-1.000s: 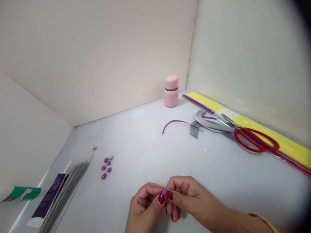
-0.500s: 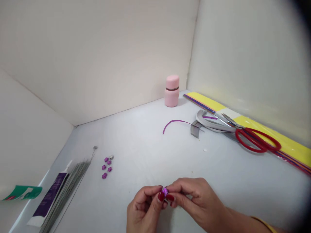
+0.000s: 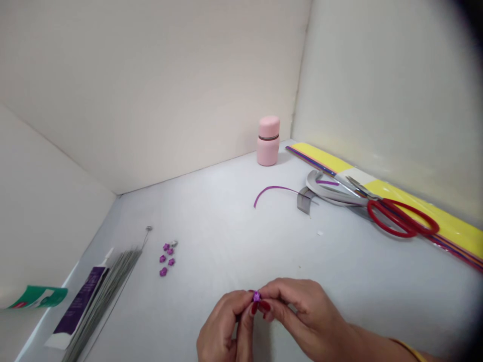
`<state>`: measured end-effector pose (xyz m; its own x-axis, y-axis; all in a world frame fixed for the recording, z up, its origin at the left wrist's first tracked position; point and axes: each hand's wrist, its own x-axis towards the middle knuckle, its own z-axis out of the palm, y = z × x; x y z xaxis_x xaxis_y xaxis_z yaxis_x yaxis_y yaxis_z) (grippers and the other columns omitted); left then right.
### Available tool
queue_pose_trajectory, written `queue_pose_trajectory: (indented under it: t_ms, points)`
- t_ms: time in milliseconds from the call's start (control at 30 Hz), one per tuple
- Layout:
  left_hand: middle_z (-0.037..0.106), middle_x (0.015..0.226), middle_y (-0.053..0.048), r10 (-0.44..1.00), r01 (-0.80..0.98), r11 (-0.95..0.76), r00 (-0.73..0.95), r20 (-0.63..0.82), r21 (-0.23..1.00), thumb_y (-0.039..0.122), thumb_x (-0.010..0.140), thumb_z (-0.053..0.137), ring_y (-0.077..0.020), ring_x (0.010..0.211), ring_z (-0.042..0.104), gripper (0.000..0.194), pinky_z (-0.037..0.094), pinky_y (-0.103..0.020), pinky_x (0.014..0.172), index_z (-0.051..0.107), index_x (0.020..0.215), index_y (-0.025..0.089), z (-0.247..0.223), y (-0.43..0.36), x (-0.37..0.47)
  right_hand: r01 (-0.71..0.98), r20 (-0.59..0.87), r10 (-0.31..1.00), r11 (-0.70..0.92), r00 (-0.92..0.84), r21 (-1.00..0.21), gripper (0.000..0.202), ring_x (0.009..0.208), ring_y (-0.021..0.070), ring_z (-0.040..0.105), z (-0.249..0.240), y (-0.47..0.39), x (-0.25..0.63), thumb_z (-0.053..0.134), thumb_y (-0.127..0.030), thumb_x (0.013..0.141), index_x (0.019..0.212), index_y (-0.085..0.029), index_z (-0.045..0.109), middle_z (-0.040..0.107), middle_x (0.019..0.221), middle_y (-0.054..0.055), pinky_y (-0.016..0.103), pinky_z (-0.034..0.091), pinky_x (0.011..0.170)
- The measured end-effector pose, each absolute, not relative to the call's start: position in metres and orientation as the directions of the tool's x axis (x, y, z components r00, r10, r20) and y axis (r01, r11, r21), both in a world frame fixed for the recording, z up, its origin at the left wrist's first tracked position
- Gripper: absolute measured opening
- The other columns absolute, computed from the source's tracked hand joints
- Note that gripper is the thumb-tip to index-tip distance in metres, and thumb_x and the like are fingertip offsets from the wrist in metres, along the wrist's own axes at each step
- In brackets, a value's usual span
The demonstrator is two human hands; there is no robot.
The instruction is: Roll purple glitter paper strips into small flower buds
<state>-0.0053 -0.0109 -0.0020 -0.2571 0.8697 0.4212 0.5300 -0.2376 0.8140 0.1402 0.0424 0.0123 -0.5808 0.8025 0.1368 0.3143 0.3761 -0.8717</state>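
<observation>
A small shiny purple piece [image 3: 256, 296] is pinched between the fingertips of both hands, low in the middle of the view. My left hand [image 3: 230, 322] is closed on it from the left, with the fingers curled. From the right, my right hand [image 3: 302, 311] grips it between thumb and forefinger. Several small purple stars [image 3: 163, 272] lie on the table to the left, with a silver one [image 3: 174, 244] beside them.
Thin grey wires [image 3: 109, 296] and a purple-and-white tube [image 3: 79, 306] lie at left. A pink flask [image 3: 268, 141] stands at the back. Red-handled scissors [image 3: 403, 218] rest over yellow packaging [image 3: 418, 201] at right. A purple strip [image 3: 269, 188] curves near grey strips [image 3: 304, 202].
The fingers of my left hand have shifted, with the thumb now more upright below the purple piece. The rest of the scene has moved very slightly in the view.
</observation>
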Motion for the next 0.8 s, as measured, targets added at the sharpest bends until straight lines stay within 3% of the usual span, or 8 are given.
queue_pose_trajectory:
  t_ms: [133,367,467,700,800]
  points:
    - [0.07,0.076,-0.002,0.85,0.589,-0.268,-0.227,0.475,0.762,0.005,0.076,0.053,-0.0157,0.068,0.065,0.024,0.05,-0.022,0.064,0.065,0.084,0.024,-0.0036,-0.0097,-0.0041,0.345,0.24,0.785,0.495,-0.571,-0.798,0.02,0.061,0.0125,0.061,0.0091,0.0395,0.139,0.04,-0.019,0.088,0.085,-0.016,0.06,0.066,0.067,0.003,0.02,0.046,0.06]
    - [0.07,0.078,-0.001,0.891,0.453,-0.2,-0.285,0.354,0.869,0.013,0.078,0.057,-0.0149,0.068,0.065,0.017,0.052,-0.021,0.063,0.065,0.089,0.023,-0.0033,-0.0091,-0.0063,0.351,0.315,0.765,0.565,-0.561,-0.747,0.02,0.066,0.0147,0.064,0.0119,0.0406,0.1381,0.042,-0.017,0.088,0.089,-0.016,0.063,0.07,0.074,0.006,0.022,0.047,0.062]
    - [0.07,0.078,-0.001,0.902,0.458,-0.241,-0.22,0.372,0.855,0.011,0.078,0.056,-0.0139,0.07,0.064,0.018,0.05,-0.02,0.066,0.066,0.086,0.023,-0.0008,-0.0082,-0.0096,0.335,0.342,0.738,0.6,-0.581,-0.726,0.021,0.068,0.0149,0.065,0.0123,0.042,0.1395,0.043,-0.015,0.088,0.093,-0.016,0.063,0.07,0.077,0.006,0.022,0.048,0.064]
    - [0.069,0.075,0.0,0.892,0.424,-0.318,-0.168,0.419,0.848,0.009,0.076,0.058,-0.0126,0.068,0.065,0.018,0.05,-0.018,0.064,0.065,0.082,0.024,-0.0041,-0.0066,-0.0127,0.318,0.357,0.668,0.67,-0.653,-0.67,0.023,0.072,0.0155,0.066,0.0123,0.0477,0.1461,0.042,-0.015,0.088,0.095,-0.018,0.064,0.072,0.08,0.007,0.022,0.049,0.068]
    - [0.071,0.073,0.0,0.874,0.486,-0.329,-0.167,0.456,0.81,0.009,0.076,0.057,-0.013,0.063,0.065,0.019,0.05,-0.019,0.06,0.065,0.083,0.025,-0.0064,-0.0081,-0.012,0.305,0.33,0.698,0.62,-0.636,-0.723,0.021,0.071,0.0145,0.066,0.0135,0.0478,0.1466,0.044,-0.017,0.088,0.093,-0.019,0.065,0.072,0.079,0.005,0.021,0.049,0.068]
